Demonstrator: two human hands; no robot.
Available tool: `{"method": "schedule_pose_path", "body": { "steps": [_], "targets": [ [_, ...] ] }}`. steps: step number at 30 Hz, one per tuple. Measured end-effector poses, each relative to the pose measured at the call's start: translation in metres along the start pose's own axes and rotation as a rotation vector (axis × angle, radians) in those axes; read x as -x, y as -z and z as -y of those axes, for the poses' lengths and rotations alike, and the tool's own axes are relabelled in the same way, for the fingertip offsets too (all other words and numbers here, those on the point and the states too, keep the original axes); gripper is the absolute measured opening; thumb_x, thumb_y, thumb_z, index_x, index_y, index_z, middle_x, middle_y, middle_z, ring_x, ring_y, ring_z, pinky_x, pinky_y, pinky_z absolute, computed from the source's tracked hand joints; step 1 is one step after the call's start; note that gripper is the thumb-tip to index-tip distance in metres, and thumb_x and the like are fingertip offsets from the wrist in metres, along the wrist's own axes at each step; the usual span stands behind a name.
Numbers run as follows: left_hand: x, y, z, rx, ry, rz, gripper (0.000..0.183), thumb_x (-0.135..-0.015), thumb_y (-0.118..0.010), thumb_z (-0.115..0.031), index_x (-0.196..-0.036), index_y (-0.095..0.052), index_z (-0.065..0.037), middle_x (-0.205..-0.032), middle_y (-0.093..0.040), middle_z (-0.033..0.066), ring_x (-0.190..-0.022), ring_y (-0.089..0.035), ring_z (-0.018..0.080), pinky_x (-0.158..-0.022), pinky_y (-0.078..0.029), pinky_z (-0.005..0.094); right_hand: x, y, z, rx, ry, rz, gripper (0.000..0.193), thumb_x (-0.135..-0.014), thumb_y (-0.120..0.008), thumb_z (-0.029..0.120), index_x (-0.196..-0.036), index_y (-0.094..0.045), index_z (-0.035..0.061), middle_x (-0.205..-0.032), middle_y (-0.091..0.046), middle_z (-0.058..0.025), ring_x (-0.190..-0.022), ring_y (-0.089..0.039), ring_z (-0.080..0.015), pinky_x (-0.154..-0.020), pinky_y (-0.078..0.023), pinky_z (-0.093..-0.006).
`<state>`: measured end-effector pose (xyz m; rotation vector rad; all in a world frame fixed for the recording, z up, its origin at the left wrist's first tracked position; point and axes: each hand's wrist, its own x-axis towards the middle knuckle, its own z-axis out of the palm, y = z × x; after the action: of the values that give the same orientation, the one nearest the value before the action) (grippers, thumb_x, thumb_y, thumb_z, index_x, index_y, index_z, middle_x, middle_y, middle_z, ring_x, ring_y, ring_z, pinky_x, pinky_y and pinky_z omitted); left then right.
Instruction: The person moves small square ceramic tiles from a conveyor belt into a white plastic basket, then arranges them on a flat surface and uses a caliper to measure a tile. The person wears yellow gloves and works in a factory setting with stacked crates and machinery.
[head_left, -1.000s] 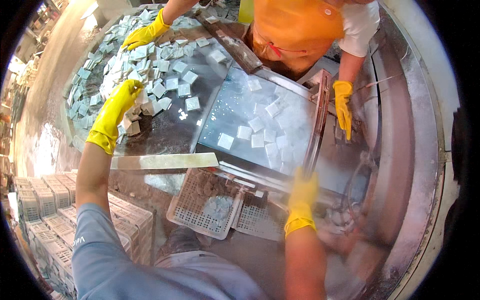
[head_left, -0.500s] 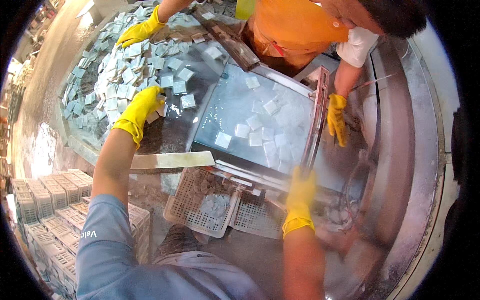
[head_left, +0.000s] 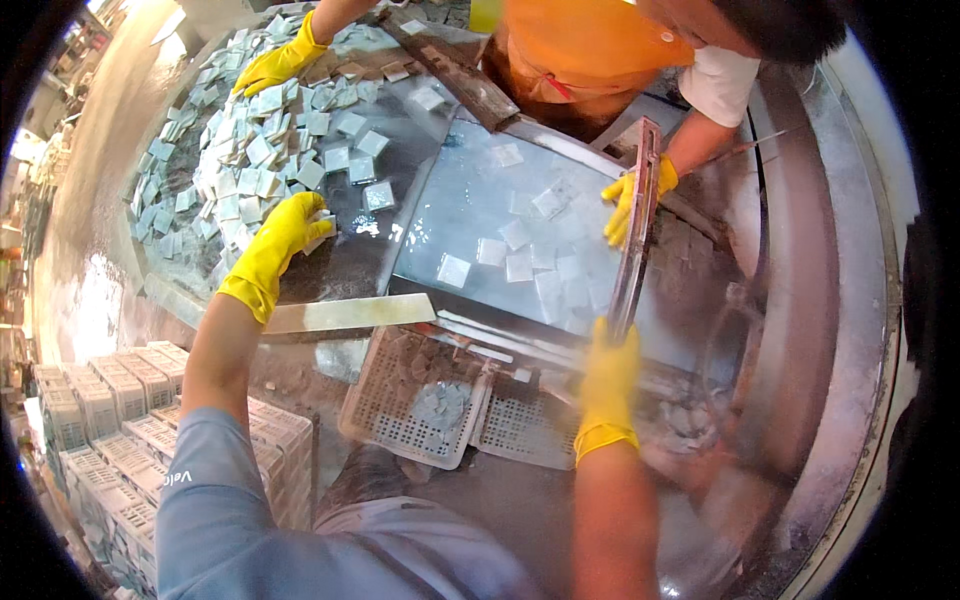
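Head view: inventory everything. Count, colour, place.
Piled tiles: many, pale green, on table
Loose tiles: several, whitish, on panel
Panel: one, grey, centre
Table: one, dark, left
Rail: one, rusty, panel's right
Plank: one, brown, top centre
Strip: one, cream, table's near edge
Baskets: two, beige, below panel
Crates: many, cream, lower left
Co-worker: one, orange apron, yellow gloves, top
Left hand: one, yellow-gloved, holding pale tile, beside piled tiles
Right hand: one, yellow-gloved, blurred, near rail

Brownish floor (head_left: 125,150) at left, wet-looking (bright glare (head_left: 98,300) on it); pale crates (head_left: 115,480) stacked lower left.
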<state>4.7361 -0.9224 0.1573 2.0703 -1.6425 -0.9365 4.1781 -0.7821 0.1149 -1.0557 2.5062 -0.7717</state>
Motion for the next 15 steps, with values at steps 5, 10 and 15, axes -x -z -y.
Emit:
{"method": "schedule_pose_path", "body": {
  "steps": [5,10,15],
  "targets": [
    [0.011,-0.002,0.019,0.197,-0.025,0.031,0.040,-0.088,-0.082,-0.007,-0.125,-0.068,-0.004,-0.099,-0.072,0.0041,-0.087,-0.068,0.0146,-0.073,-0.054,0.0289,0.005,0.006,0.014,0.017,0.058,-0.011,0.070,-0.088,-0.078,0.056,-0.132,-0.066,0.0025,-0.122,-0.072,-0.0206,-0.111,-0.069,-0.0402,-0.096,-0.054,-0.0466],
    [0.062,-0.011,-0.023,0.723,-0.198,0.220,0.038,-0.093,-0.074,-0.001,-0.130,-0.065,-0.003,-0.115,-0.073,0.0082,-0.103,-0.072,0.0191,-0.092,-0.059,0.0319,0.007,0.010,0.022,0.066,0.069,-0.038,0.064,-0.090,-0.078,0.052,-0.129,-0.067,0.0021,-0.119,-0.073,-0.0198,-0.107,-0.070,-0.0390,-0.094,-0.054,-0.0467],
    [0.117,-0.025,-0.046,0.989,-0.179,0.231,0.043,-0.091,-0.074,0.003,-0.132,-0.062,-0.004,-0.127,-0.072,0.0146,-0.113,-0.072,0.0265,-0.103,-0.056,0.0408,-0.008,0.001,-0.005,-0.059,0.010,0.060,0.059,-0.091,-0.078,0.049,-0.125,-0.068,0.0023,-0.116,-0.073,-0.0189,-0.104,-0.070,-0.0384,-0.092,-0.054,-0.0463]
  ]
}}
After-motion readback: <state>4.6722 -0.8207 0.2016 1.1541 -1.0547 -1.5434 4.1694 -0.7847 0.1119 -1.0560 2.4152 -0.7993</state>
